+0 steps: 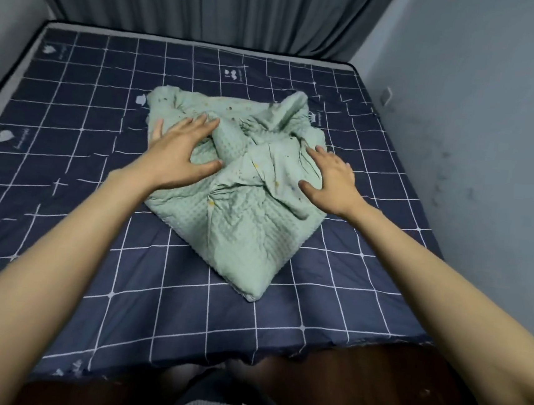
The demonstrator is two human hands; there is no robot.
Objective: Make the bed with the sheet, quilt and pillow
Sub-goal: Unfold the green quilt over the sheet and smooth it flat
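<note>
A navy sheet [69,137] with a white grid pattern lies spread over the bed. On its middle sits a crumpled pale-green quilt [241,219], bunched into a heap with one corner pointing toward me. My left hand [179,151] reaches over the heap's left side with fingers spread and straight. My right hand [329,182] is over the heap's right side, fingers also extended. Both hands look to be at or just above the fabric, gripping nothing. No pillow is in view.
Grey curtains [213,4] hang behind the head of the bed. A bluish wall [494,126] runs close along the bed's right side, and another wall borders the left. Dark wooden floor [355,390] shows at the foot of the bed, where I stand.
</note>
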